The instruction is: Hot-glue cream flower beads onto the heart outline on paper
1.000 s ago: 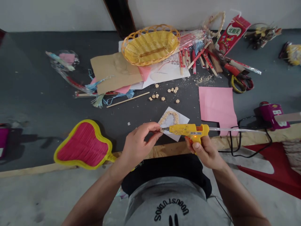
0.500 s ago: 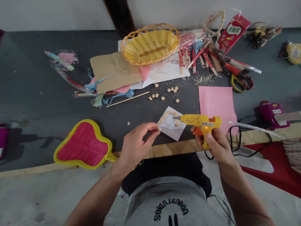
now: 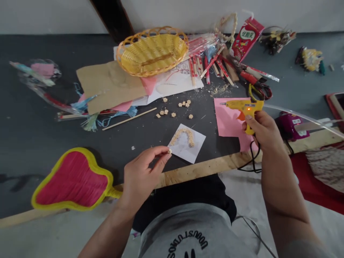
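My left hand (image 3: 145, 172) pinches a small tan bead (image 3: 169, 151) between thumb and forefinger, just left of a white paper square (image 3: 188, 148). An arch of glued tan beads (image 3: 183, 135) lies on that paper. My right hand (image 3: 262, 130) grips a yellow glue gun (image 3: 243, 106) by its handle, its nozzle pointing left above a pink paper sheet (image 3: 227, 120). A clear glue stick (image 3: 301, 116) sticks out of the gun's back toward the right.
Loose tan beads (image 3: 174, 109) lie on the dark table (image 3: 40, 125). A yellow woven basket (image 3: 152, 52), brown card, chopsticks, scissors (image 3: 259, 91) and a red carton (image 3: 245, 36) crowd the back. A pink-and-yellow fan (image 3: 71, 179) lies at the near left edge.
My right hand has carried the glue gun away from my left hand, up and to the right over the pink paper. My left hand still pinches the bead, now lower by the white paper.
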`<move>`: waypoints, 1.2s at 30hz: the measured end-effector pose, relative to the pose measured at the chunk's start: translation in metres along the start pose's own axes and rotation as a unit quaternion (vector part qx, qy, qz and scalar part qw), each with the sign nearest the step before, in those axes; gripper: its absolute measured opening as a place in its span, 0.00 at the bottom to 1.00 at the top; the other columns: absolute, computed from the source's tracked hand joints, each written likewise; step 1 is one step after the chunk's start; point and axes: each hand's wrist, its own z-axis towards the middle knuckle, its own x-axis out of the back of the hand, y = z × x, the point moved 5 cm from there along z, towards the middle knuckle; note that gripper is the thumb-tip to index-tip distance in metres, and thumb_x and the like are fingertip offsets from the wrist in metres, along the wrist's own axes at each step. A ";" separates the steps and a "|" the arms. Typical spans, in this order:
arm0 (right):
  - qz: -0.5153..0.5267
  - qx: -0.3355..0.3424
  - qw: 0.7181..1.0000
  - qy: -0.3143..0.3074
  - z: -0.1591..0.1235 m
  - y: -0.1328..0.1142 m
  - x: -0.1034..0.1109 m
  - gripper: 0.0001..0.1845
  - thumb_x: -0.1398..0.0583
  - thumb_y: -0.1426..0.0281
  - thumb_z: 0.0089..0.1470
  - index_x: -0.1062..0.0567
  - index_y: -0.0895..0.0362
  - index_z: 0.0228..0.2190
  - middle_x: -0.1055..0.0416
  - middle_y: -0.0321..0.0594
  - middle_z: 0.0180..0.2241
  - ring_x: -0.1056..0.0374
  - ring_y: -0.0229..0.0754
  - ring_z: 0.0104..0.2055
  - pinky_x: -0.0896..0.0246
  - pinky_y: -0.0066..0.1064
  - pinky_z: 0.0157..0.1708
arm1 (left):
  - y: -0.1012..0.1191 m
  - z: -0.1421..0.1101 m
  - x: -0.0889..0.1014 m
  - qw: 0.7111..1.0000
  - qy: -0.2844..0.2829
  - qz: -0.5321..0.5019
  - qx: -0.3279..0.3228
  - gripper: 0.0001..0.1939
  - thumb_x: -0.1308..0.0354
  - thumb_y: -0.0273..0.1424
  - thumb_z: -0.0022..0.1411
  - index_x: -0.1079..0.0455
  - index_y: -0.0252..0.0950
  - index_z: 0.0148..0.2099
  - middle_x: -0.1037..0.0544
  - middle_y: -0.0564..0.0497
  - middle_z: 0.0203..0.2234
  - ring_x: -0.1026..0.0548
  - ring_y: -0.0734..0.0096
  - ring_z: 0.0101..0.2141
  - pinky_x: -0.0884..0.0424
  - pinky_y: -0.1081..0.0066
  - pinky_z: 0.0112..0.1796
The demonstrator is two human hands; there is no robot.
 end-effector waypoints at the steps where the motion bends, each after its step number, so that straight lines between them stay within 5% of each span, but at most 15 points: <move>1: -0.031 -0.006 1.000 0.003 0.002 0.003 0.002 0.21 0.35 0.53 0.51 0.29 0.54 0.39 0.30 0.33 0.25 0.36 0.36 0.23 0.41 0.29 0.24 | 0.000 0.000 0.000 1.000 0.001 -0.001 -0.003 0.06 0.39 0.36 0.65 0.24 0.45 0.44 0.17 0.56 0.36 0.19 0.69 0.35 0.23 0.70 0.42; 5: -0.233 0.012 0.971 0.049 0.003 0.005 0.010 0.24 0.39 0.52 0.55 0.27 0.56 0.46 0.26 0.39 0.30 0.31 0.41 0.27 0.35 0.34 0.30 | -0.003 -0.001 -0.001 1.000 0.001 0.009 -0.006 0.07 0.39 0.37 0.65 0.24 0.45 0.45 0.17 0.56 0.36 0.19 0.68 0.35 0.23 0.69 0.42; 10: -0.485 0.078 0.860 0.137 -0.011 -0.016 0.011 0.22 0.41 0.58 0.60 0.25 0.58 0.50 0.22 0.48 0.37 0.26 0.55 0.40 0.33 0.48 0.43 | -0.004 -0.002 -0.005 0.999 -0.006 0.031 -0.011 0.06 0.40 0.35 0.66 0.24 0.44 0.44 0.17 0.55 0.36 0.19 0.68 0.36 0.24 0.69 0.41; 14: -0.417 0.239 0.872 0.094 -0.035 -0.035 -0.021 0.18 0.45 0.64 0.63 0.25 0.56 0.51 0.23 0.50 0.45 0.27 0.54 0.47 0.31 0.48 0.48 | 0.000 -0.002 -0.009 0.999 -0.012 0.025 -0.017 0.05 0.40 0.35 0.66 0.24 0.44 0.44 0.16 0.55 0.37 0.19 0.68 0.36 0.23 0.69 0.41; 20: -0.233 0.341 0.896 -0.164 -0.079 -0.040 -0.111 0.24 0.45 0.73 0.63 0.32 0.51 0.60 0.30 0.47 0.58 0.30 0.46 0.57 0.29 0.41 0.54 | 0.021 -0.004 -0.006 0.999 -0.023 -0.004 -0.049 0.04 0.40 0.33 0.66 0.26 0.46 0.43 0.17 0.58 0.36 0.19 0.70 0.35 0.22 0.69 0.40; 23: -0.192 0.379 0.879 -0.216 -0.094 -0.041 -0.135 0.17 0.45 0.72 0.64 0.28 0.54 0.54 0.23 0.46 0.49 0.26 0.45 0.50 0.26 0.38 0.47 | 0.030 -0.008 0.000 0.997 -0.025 -0.020 -0.074 0.05 0.41 0.31 0.67 0.26 0.47 0.43 0.17 0.59 0.36 0.19 0.70 0.35 0.22 0.70 0.40; 26: -0.217 0.379 0.881 -0.179 -0.087 -0.039 -0.123 0.10 0.44 0.72 0.65 0.22 0.53 0.40 0.21 0.41 0.35 0.25 0.42 0.38 0.27 0.33 0.38 | 0.027 -0.012 0.004 0.997 -0.006 0.000 -0.082 0.05 0.41 0.30 0.67 0.26 0.46 0.44 0.17 0.58 0.36 0.19 0.70 0.36 0.23 0.70 0.40; 31: -0.387 0.317 0.864 0.047 -0.055 -0.038 -0.071 0.11 0.45 0.71 0.64 0.24 0.55 0.44 0.24 0.46 0.41 0.29 0.50 0.45 0.33 0.46 0.48 | 0.009 -0.009 -0.007 0.992 0.008 0.098 -0.079 0.05 0.42 0.33 0.68 0.26 0.43 0.43 0.17 0.54 0.36 0.19 0.66 0.37 0.26 0.67 0.40; 33: -0.419 0.328 0.845 0.058 -0.055 -0.039 -0.073 0.14 0.43 0.70 0.63 0.26 0.56 0.50 0.26 0.49 0.47 0.32 0.54 0.50 0.36 0.50 0.51 | 0.004 -0.006 -0.014 0.988 0.006 0.128 -0.082 0.06 0.43 0.33 0.68 0.25 0.42 0.43 0.17 0.51 0.36 0.19 0.63 0.37 0.27 0.64 0.40; 36: -0.404 0.368 0.838 -0.007 -0.068 -0.041 -0.099 0.13 0.42 0.71 0.62 0.26 0.54 0.49 0.26 0.47 0.47 0.34 0.51 0.48 0.35 0.47 0.50 | 0.002 -0.001 -0.021 0.984 0.008 0.161 -0.080 0.06 0.44 0.33 0.68 0.25 0.41 0.42 0.17 0.50 0.35 0.20 0.61 0.36 0.28 0.63 0.39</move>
